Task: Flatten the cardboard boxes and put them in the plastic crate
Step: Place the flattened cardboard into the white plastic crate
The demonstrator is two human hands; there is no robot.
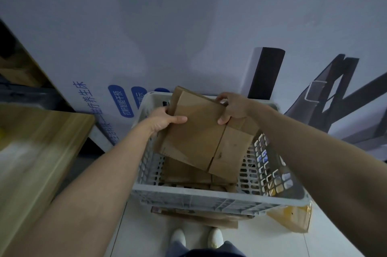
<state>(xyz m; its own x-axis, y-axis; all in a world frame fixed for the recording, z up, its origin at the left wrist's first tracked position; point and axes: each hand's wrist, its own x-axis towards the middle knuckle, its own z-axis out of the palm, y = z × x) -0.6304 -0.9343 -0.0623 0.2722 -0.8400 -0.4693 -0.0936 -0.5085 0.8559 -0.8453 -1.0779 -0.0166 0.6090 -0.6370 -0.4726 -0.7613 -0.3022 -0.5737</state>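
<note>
Cardboard, a flattened box, hangs tilted between both hands above the plastic crate. The left hand grips its left edge, thumb across the top face; the right hand pinches its far right edge with curled fingers. Below the hands, more flat cardboard lies inside the crate.

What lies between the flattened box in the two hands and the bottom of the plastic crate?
Head view: more flattened cardboard lies stacked in the crate, under the held box.
</note>
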